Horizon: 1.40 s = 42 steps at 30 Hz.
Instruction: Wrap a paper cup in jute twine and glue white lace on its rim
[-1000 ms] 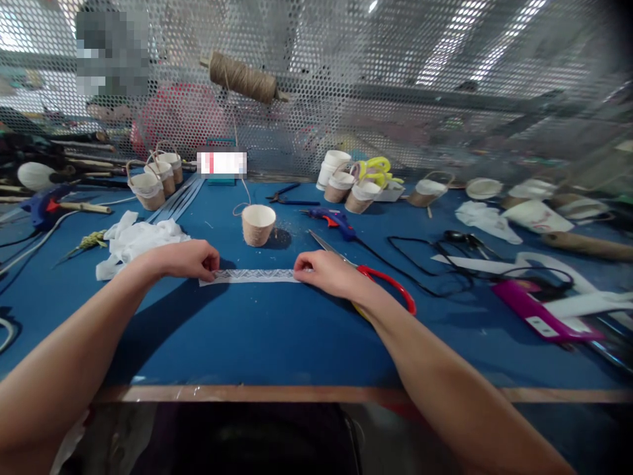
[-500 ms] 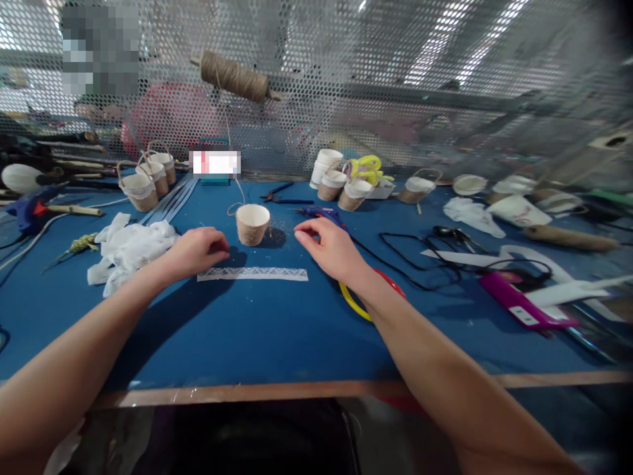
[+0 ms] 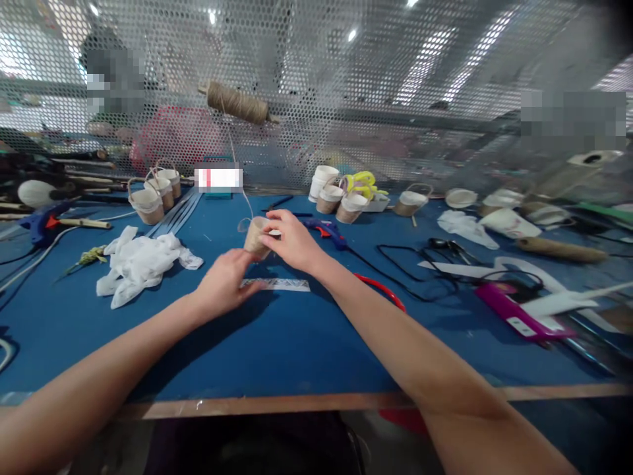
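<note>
A small twine-wrapped paper cup (image 3: 256, 239) is tilted over the middle of the blue table, with twine running up from behind it. My right hand (image 3: 291, 241) is closed on the cup's rim and side, fingers over the top. Just below, my left hand (image 3: 225, 280) reaches towards the cup's lower end, thumb apart from the fingers; whether it touches the cup I cannot tell. Under the left thumb lies a strip of white lace (image 3: 289, 285), its left end covered by that hand.
A twine spool (image 3: 237, 103) hangs on the mesh wall. Crumpled white lace (image 3: 141, 264) lies left, finished little baskets (image 3: 148, 206) behind it. A blue glue gun (image 3: 329, 231) is right of the cup; farther right are cables and a purple power strip (image 3: 514, 313).
Both hands have come inward to the cup. The right hand has taken hold of it and tilted it; the left has moved right, over the lace strip's end.
</note>
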Motion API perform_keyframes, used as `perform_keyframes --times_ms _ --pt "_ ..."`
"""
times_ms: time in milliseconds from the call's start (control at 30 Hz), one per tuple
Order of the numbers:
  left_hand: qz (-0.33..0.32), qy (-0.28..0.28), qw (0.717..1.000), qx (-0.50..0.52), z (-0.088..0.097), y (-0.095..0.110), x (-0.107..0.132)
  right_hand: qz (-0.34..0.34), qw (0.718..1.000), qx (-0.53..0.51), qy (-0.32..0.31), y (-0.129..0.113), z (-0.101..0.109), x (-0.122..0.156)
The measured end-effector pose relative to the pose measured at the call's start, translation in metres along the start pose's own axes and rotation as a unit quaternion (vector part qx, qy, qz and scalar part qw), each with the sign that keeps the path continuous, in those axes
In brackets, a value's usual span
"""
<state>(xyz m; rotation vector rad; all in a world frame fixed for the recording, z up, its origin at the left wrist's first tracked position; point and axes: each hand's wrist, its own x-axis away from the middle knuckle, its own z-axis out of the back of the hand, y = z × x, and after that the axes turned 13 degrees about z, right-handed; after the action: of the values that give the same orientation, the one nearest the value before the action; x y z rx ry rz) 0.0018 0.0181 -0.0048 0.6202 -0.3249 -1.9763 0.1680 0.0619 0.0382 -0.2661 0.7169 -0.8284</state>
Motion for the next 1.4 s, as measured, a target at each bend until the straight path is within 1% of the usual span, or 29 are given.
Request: perform_keyframes --times_ms 33,67,100,133,167,233,267,300,367,400,467,567,633,733,867,967,1033,1100,1167,1300,1333,1367,1400 --pt "0.037 0.062 0.997 0.013 0.003 -0.003 -0.003 -0.003 1.000 -0.021 0.005 -0.002 0.003 0.000" --pt "0.060 0.112 0.991 0.027 0.006 -0.005 -0.005 -0.005 0.999 -0.044 0.009 -0.005 0.006 0.001" --pt "0.072 0.145 0.986 0.048 0.007 -0.007 -0.008 -0.008 0.998 -0.067 0.011 -0.008 0.009 0.001" --pt "0.074 0.156 0.982 0.079 0.008 -0.008 -0.009 -0.011 0.996 -0.089 0.013 -0.011 0.010 0.002" --pt "0.074 0.146 0.979 0.122 0.007 -0.009 -0.011 -0.015 0.994 -0.108 0.015 -0.015 0.011 0.002" --pt "0.090 0.094 0.966 0.224 0.004 -0.010 -0.014 -0.026 0.990 -0.140 0.020 -0.018 0.010 0.000" --pt "0.108 0.075 0.955 0.267 0.003 -0.012 -0.016 -0.036 0.987 -0.153 0.026 -0.018 0.009 -0.002" --pt "0.132 0.070 0.943 0.298 0.002 -0.014 -0.019 -0.050 0.985 -0.164 0.033 -0.016 0.008 -0.004" --pt "0.188 0.093 0.920 0.332 0.002 -0.020 -0.023 -0.092 0.978 -0.185 0.042 -0.010 0.006 -0.008" --pt "0.213 0.106 0.906 0.350 0.003 -0.023 -0.024 -0.117 0.973 -0.198 0.035 -0.007 0.005 -0.009" --pt "0.248 0.117 0.881 0.385 0.006 -0.028 -0.026 -0.165 0.958 -0.234 -0.009 -0.003 0.002 -0.009" --pt "0.253 0.110 0.863 0.424 0.009 -0.029 -0.025 -0.204 0.926 -0.302 -0.096 -0.007 -0.005 -0.006" --pt "0.248 0.098 0.849 0.456 0.009 -0.026 -0.023 -0.213 0.909 -0.335 -0.124 -0.012 -0.010 -0.004" --pt "0.246 0.073 0.824 0.505 0.008 -0.023 -0.022 -0.229 0.897 -0.357 -0.127 -0.015 -0.016 -0.005" --pt "0.253 0.042 0.807 0.531 0.009 -0.021 -0.022 -0.241 0.891 -0.365 -0.122 -0.009 -0.021 -0.009" --pt "0.259 0.028 0.798 0.543 0.010 -0.021 -0.022 -0.241 0.886 -0.373 -0.135 -0.007 -0.021 -0.013" --pt "0.261 0.029 0.796 0.545 0.010 -0.022 -0.022 -0.240 0.883 -0.378 -0.145 -0.008 -0.018 -0.015" --pt "0.261 0.038 0.799 0.540 0.009 -0.023 -0.022 -0.237 0.881 -0.377 -0.157 -0.009 -0.016 -0.016" --pt "0.259 0.048 0.806 0.529 0.008 -0.024 -0.021 -0.235 0.886 -0.363 -0.168 -0.010 -0.015 -0.017" --pt "0.231 0.066 0.854 0.462 0.005 -0.025 -0.021 -0.233 0.913 -0.287 -0.172 -0.007 -0.019 -0.016" --pt "0.225 0.081 0.858 0.455 0.006 -0.026 -0.021 -0.231 0.922 -0.261 -0.168 -0.005 -0.020 -0.016" --pt "0.222 0.105 0.853 0.461 0.007 -0.027 -0.022 -0.227 0.932 -0.232 -0.160 -0.001 -0.019 -0.017" --pt "0.220 0.136 0.839 0.478 0.009 -0.029 -0.023 -0.221 0.943 -0.201 -0.143 0.003 -0.017 -0.020"
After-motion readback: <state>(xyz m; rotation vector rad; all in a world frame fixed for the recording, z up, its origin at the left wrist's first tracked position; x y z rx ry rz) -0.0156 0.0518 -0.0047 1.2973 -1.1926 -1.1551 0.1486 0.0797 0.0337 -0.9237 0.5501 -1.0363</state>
